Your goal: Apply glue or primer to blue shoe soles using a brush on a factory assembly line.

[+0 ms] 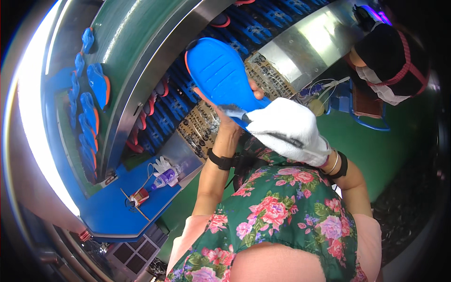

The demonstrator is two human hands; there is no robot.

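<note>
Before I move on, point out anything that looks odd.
No clear damage shows on the glossy blue shoe sole. Only the crumpled white glove looks untidy, loose by the purple-and-clear plastic bottle on the blue worktop.

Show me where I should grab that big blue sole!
Probably hold the blue sole where it narrows past its wide, rounded end, coming from underneath, so a hand can wrap both edges. The left hand shows at both edges there, leaving the broad upper face open. The white cloth hides the other end.
</note>
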